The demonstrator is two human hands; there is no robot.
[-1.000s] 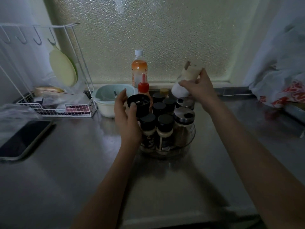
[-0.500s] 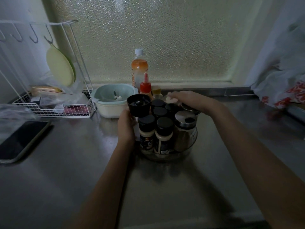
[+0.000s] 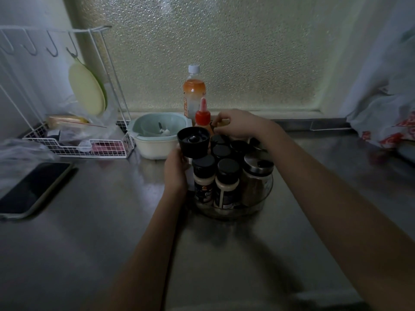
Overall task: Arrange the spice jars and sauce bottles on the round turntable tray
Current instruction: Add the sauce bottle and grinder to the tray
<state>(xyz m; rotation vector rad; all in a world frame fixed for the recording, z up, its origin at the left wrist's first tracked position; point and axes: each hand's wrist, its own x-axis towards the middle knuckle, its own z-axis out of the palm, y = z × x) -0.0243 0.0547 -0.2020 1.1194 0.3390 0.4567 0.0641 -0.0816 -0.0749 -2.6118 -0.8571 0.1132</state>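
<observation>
Reaching behind turntable tray (image 3: 267, 199), right hand (image 3: 240, 122) had lowered pale bottle, a second ago held high, to tray's far edge, fingers curled on it. Left hand (image 3: 176, 173) gripped black grinder (image 3: 193, 142) at tray's left. Arranging nearly finished, likely.

I see my two bare forearms, with no sleeves, and my bare left hand (image 3: 176, 170) and bare right hand (image 3: 239, 122) wear no rings, watch or gloves.
</observation>
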